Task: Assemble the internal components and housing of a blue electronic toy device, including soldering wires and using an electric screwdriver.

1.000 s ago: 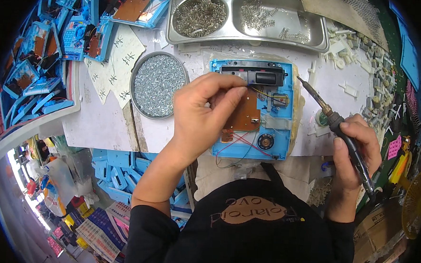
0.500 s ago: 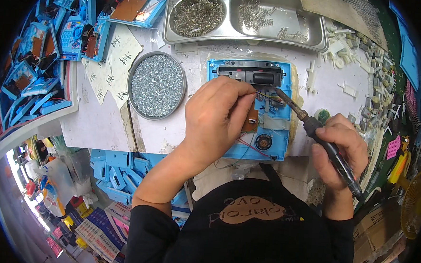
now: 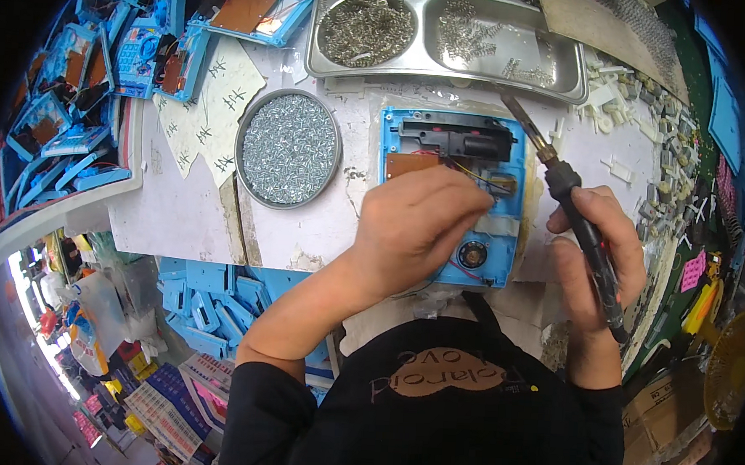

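Note:
A blue plastic housing lies open in front of me. Across its far end sits a black mechanism, with a brown circuit board and a small round speaker nearer me. My left hand reaches over the housing, thumb and fingertips pinched together beside thin wires; whatever is between them is hidden. In my right hand is a soldering iron, gripped by its black handle. Its metal tip points up and left, beyond the housing's far right corner, near the steel tray.
Left of the housing stands a round dish full of small screws. Small springs fill parts of the steel tray. Blue housings are heaped at far left, more blue parts below the table edge. White plastic pieces lie scattered at right.
My left hand has moved right and toward me, away from the black mechanism. The soldering iron's tip has lifted away from the housing's wires, toward the tray. The view has shifted slightly.

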A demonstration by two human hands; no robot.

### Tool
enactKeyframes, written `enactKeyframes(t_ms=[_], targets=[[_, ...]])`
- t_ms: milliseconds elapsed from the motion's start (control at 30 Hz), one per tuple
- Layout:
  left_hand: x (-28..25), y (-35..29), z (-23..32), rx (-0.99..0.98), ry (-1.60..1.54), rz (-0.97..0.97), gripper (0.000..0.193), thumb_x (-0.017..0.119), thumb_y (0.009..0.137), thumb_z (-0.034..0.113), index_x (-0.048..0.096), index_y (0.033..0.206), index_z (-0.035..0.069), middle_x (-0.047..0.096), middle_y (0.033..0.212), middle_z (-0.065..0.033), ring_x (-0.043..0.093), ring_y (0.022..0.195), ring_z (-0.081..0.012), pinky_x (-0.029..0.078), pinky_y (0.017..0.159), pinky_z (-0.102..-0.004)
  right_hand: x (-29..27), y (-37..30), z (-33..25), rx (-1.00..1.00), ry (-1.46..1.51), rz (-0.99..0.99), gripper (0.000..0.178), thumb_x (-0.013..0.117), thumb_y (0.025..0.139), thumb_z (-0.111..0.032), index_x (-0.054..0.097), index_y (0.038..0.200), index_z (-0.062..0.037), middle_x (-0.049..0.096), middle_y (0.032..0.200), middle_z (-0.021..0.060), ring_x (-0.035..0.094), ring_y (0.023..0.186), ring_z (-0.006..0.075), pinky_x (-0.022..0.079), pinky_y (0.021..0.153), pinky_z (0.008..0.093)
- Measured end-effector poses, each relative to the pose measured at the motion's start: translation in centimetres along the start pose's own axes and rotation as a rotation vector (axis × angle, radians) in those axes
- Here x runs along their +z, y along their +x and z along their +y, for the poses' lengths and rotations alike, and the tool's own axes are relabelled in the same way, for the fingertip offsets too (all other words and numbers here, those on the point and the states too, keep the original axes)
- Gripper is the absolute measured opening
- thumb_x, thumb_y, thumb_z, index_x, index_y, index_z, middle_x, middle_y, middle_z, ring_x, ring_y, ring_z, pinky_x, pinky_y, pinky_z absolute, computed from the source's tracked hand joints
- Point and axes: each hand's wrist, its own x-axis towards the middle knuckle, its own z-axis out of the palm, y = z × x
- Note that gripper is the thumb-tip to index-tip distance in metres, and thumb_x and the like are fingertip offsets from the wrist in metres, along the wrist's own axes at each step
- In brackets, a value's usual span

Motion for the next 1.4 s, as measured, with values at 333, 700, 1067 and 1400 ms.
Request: enactKeyframes(t_ms=[333, 700, 1067, 1400], targets=[[0.4, 0.0, -0.6, 0.096, 0.000, -0.088, 0.032, 0.078, 0.070, -0.004, 0.072, 0.100, 0.006, 0.072, 0.093, -0.0095, 0.071, 0.083, -0.0292, 0.057, 0.070, -0.0359, 1.8, -0.7, 1.6, 0.194, 0.125, 0.116, 0.047, 0.067, 0.097, -0.010, 0.055, 0.140, 0.0045, 0.066, 0.121, 0.0171, 0.065, 0.107, 0.0201, 0.050, 0.098, 0.0332], [0.1, 0.1, 0.8, -0.481, -0.430, 0.068, 0.022, 0.075, 0.089, -0.004, 0.067, 0.110, -0.001, 0.073, 0.098, -0.0090, 0.072, 0.088, -0.0124, 0.060, 0.077, -0.0247, 2.1, -0.1, 1.6, 0.114, 0.016, 0.126, 0.048, 0.072, 0.090, -0.003, 0.059, 0.137, 0.0010, 0.069, 0.111, 0.0145, 0.068, 0.099, 0.0199, 0.053, 0.089, 0.0316], [-0.5, 1.1, 1.1, -0.689, -0.464, -0.031, 0.012, 0.078, 0.087, -0.002, 0.073, 0.099, -0.002, 0.074, 0.091, -0.0073, 0.071, 0.085, -0.0129, 0.059, 0.072, -0.0243, 4.3, 2.7, 0.6, -0.005, -0.146, 0.092, 0.057, 0.074, 0.076, 0.012, 0.064, 0.130, -0.0040, 0.068, 0.097, 0.0142, 0.069, 0.081, 0.0257, 0.054, 0.072, 0.0327], [-0.8, 1.5, 0.5, -0.248, 0.039, 0.020, 0.010, 0.078, 0.080, 0.000, 0.071, 0.088, 0.000, 0.060, 0.101, -0.0112, 0.063, 0.079, -0.0219, 0.051, 0.068, -0.0303, 2.8, 2.4, 0.0, -0.029, -0.182, 0.108, 0.047, 0.078, 0.077, 0.006, 0.067, 0.123, -0.0008, 0.069, 0.094, 0.0128, 0.065, 0.080, 0.0239, 0.051, 0.070, 0.0324]])
